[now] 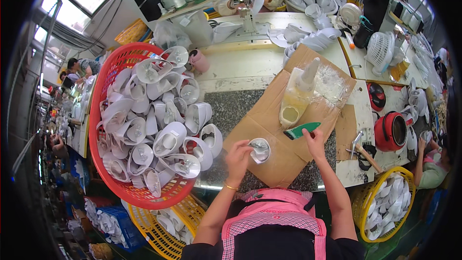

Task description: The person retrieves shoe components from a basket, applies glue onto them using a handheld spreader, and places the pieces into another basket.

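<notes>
My left hand (238, 160) pinches the rim of a small white cup-shaped piece (260, 156). Its opening faces up and the inside looks white and grey. In my right hand (315, 143) is a flat green brush (303, 130) with a dark edge, its tip close to a translucent yellowish plastic container (294, 97). Under both hands lies a brown cardboard sheet (262, 121), smeared with white residue at its far end. Left of my hands, a red plastic basket (109, 70) is heaped with white curved pieces (169, 139) like shoe uppers.
Yellow baskets (406, 175) of white pieces stand low on both sides. A hammer (366, 156) and a red pot (391, 131) sit right, with a white fan (380, 53) beyond. Across the table, a person works at a sewing machine (248, 12). Another person's arm (421, 151) shows far right.
</notes>
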A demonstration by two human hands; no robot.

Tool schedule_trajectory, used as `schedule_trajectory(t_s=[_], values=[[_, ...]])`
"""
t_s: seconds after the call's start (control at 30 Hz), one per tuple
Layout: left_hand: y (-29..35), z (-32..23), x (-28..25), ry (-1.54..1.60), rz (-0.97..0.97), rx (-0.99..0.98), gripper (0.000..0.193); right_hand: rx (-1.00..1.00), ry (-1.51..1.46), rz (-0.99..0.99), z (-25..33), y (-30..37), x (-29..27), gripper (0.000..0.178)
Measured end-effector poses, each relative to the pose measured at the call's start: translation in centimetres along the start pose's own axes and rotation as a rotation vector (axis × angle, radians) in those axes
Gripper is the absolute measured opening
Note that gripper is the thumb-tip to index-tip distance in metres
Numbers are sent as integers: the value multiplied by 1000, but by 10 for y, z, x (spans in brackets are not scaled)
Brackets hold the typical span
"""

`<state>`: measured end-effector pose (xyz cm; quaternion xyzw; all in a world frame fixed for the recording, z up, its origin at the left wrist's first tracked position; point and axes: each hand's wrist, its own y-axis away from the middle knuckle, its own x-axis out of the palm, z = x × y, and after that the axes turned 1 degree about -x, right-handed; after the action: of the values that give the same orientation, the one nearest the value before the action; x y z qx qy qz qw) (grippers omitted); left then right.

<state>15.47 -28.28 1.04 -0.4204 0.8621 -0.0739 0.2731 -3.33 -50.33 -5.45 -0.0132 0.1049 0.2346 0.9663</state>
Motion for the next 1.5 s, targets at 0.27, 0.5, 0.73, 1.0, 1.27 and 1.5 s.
schedule_trajectory(t_s=[0.27,0.5,0.73,1.0,1.27,1.5], values=[[4,60,21,231,-149,-383,10,-168,105,279,17,24,39,8],[-13,101,31,288,-136,-472,26,-314,259,433,19,-7,107,9],[-21,49,20,200,18,-347,29,-276,618,757,29,-15,76,15],[4,21,-4,289,-58,-148,24,-438,450,431,52,8,73,10],[76,50,-34,86,48,-102,19,-422,502,586,27,37,60,26],[86,60,-30,65,-73,-165,16,-464,497,331,32,83,84,11]])
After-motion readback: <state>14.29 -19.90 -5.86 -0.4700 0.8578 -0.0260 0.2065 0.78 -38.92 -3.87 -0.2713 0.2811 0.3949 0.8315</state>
